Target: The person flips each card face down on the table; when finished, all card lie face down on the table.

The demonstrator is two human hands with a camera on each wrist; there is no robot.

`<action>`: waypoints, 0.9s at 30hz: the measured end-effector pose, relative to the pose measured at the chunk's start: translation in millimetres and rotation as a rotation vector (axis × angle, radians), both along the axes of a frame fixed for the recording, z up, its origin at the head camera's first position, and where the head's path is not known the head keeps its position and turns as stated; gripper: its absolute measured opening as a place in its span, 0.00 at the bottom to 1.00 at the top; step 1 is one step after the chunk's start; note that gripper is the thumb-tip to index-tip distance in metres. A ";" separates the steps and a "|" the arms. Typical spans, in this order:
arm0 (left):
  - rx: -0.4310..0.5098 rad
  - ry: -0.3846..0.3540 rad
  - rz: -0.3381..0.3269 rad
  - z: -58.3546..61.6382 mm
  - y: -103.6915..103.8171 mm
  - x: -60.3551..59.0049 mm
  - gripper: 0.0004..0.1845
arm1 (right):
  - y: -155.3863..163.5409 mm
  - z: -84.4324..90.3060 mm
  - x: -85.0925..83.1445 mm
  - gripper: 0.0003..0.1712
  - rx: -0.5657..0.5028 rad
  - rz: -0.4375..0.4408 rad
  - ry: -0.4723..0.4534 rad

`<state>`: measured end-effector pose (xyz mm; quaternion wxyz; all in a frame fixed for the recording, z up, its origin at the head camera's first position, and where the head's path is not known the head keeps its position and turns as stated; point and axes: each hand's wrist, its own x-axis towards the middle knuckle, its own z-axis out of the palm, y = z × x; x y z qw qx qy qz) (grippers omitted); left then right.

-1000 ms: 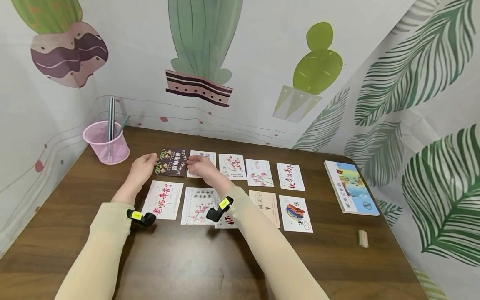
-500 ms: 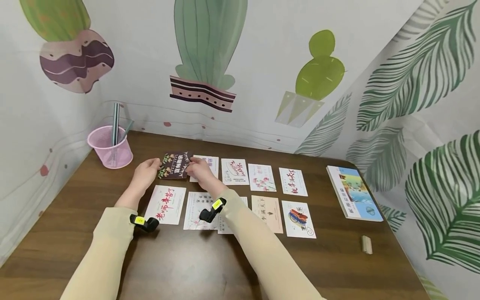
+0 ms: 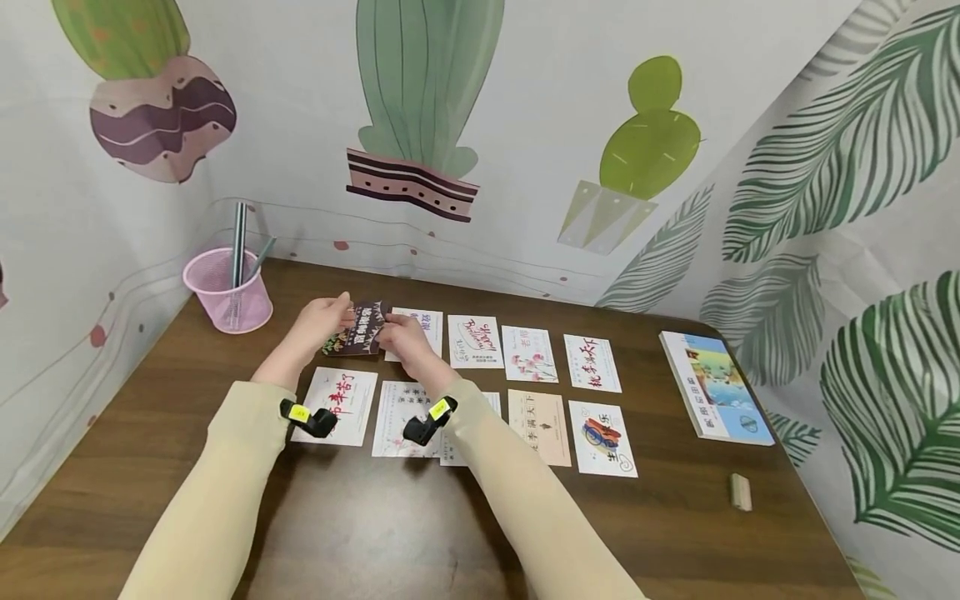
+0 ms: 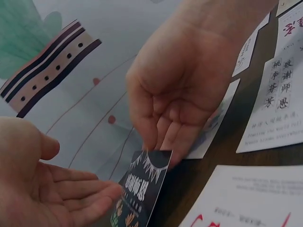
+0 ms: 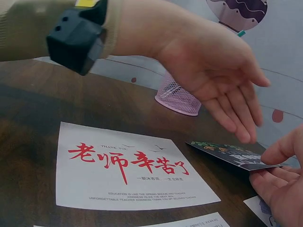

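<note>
— Two hands at one card, upper centre-left of the head view. The dark card (image 3: pixel 358 328) sits at the left end of the far row, its near edge lifted off the table (image 3: pixel 375 517). The right hand (image 3: pixel 402 336) pinches its right edge between thumb and fingers. The left hand (image 3: pixel 321 320) is flat and relaxed, fingers straight beside the card's left edge, holding nothing.

— Risk?

— In my judgement, a one-sided pinch on thin card: it could bend or slip free, as the left palm gives no grip. The right forearm hangs over the lower row, so the sleeve could drag the blossom card (image 3: pixel 401 406) out of line. The pink pen cup (image 3: pixel 228 291) stands near the left hand; a wide sweep might knock it.

— Change from a second ago?

— The card lay flat between both hands then, fingertips at either end. Now it is tilted up, the left hand has risen and opened, and the red-lettered card (image 3: pixel 337 406) is unmoved.
</note>
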<state>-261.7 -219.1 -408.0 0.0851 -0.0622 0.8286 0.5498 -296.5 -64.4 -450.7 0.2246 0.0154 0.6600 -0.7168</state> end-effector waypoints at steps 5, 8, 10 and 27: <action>-0.056 -0.065 -0.032 1.5 3.1 -3.7 0.38 | -1.7 2.4 1.9 0.34 -0.017 0.024 0.005; -0.055 -0.075 -0.032 0.9 3.3 -3.3 0.38 | -1.6 4.1 3.1 0.34 -0.021 0.033 0.014; -0.043 -0.066 -0.033 1.4 3.7 -3.1 0.38 | -0.9 5.1 3.1 0.33 -0.032 0.034 0.025; -0.066 0.046 0.013 25.1 5.2 1.1 0.35 | -4.3 26.3 3.5 0.28 -0.223 0.065 0.096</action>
